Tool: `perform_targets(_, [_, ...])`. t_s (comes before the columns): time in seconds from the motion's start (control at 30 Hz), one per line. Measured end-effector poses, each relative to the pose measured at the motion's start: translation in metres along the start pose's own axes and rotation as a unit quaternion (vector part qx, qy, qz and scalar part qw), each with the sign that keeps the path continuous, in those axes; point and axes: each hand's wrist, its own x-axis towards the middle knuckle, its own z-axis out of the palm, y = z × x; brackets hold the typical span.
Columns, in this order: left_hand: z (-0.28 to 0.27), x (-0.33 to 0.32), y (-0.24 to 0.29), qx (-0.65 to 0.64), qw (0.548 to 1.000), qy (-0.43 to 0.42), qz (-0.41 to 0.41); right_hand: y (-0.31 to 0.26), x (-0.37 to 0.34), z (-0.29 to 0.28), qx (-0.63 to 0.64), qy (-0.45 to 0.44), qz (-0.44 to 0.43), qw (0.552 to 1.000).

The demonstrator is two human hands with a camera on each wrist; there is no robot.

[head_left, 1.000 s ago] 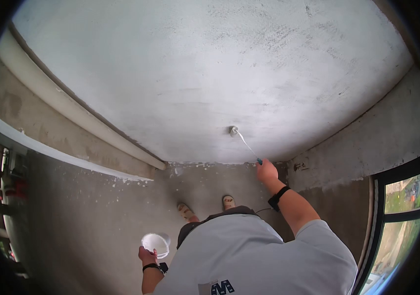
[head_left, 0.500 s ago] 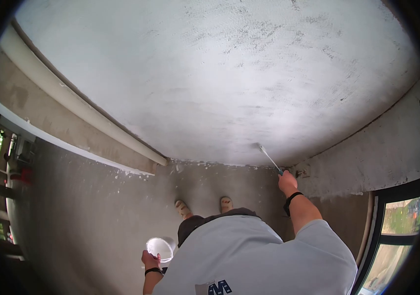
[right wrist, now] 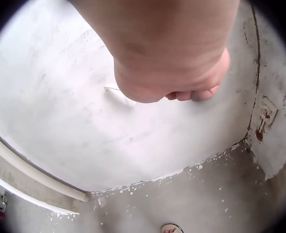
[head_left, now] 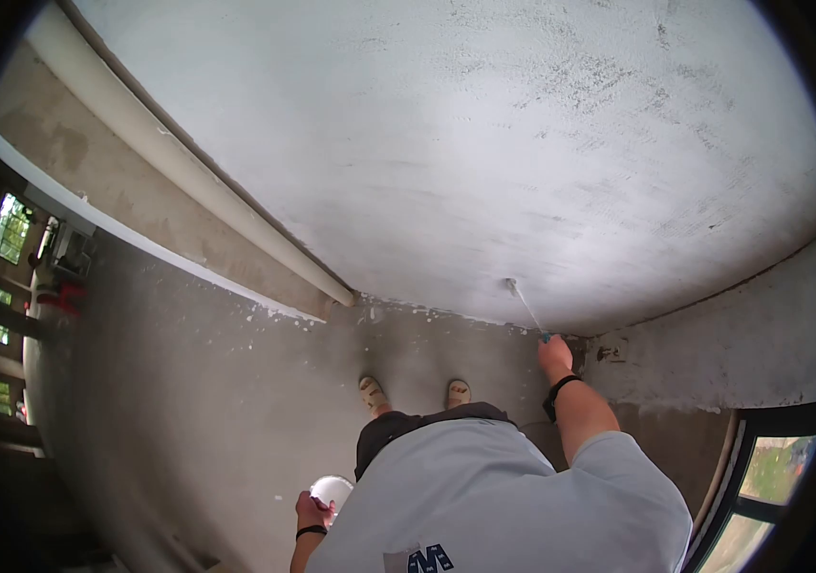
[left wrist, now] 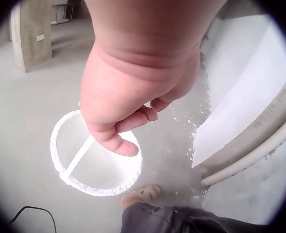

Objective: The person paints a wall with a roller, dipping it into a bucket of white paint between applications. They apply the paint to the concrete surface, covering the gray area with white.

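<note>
Beneath you spreads a grey floor (head_left: 217, 411), white spatters (right wrist: 199, 167) dotting it (they crowd along its wall-side edge). Your two pale sandals (head_left: 372, 393) stand on it, side by side but apart, toes toward that edge.

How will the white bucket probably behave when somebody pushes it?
The white bucket may tilt easily: a narrow strip, apparently its handle, runs from it towards the left hand. Its white-smeared rim may be slippery if wet. Being round, it might roll if laid down.
</note>
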Motion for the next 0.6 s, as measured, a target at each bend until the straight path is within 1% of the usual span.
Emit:
perform_targets(0.1, [-0.011,0.008,0.006,0.012,1.0,-0.019,-0.004,-0.026,0.0,0.02,0.003,-0.028,0.003,1.0])
perform_targets(0.23, [-0.021,0.026,0.02,0.007,1.0,-0.017,0.004,-0.071,-0.009,0.039,0.007,-0.033,-0.02,0.999])
perform_targets(0.3, [-0.027,0.043,0.031,-0.025,0.999,-0.047,-0.003,-0.1,-0.015,0.039,-0.016,-0.059,-0.05,0.997])
perform_targets(0.37, [-0.033,0.072,0.042,-0.054,0.997,-0.053,-0.017,-0.126,-0.014,0.048,-0.022,-0.062,-0.066,0.996])
perform_targets(0.4, [-0.033,0.076,0.048,-0.08,0.994,-0.062,-0.031,-0.141,-0.015,0.05,-0.027,-0.063,-0.078,0.995])
perform_targets(0.53, [-0.035,0.085,0.075,-0.1,0.993,-0.061,-0.032,-0.197,-0.025,0.064,-0.021,-0.074,-0.116,0.99])
perform_targets(0.6, [-0.035,0.088,0.084,-0.096,0.99,-0.094,-0.035,-0.226,-0.028,0.073,-0.027,-0.087,-0.126,0.988])
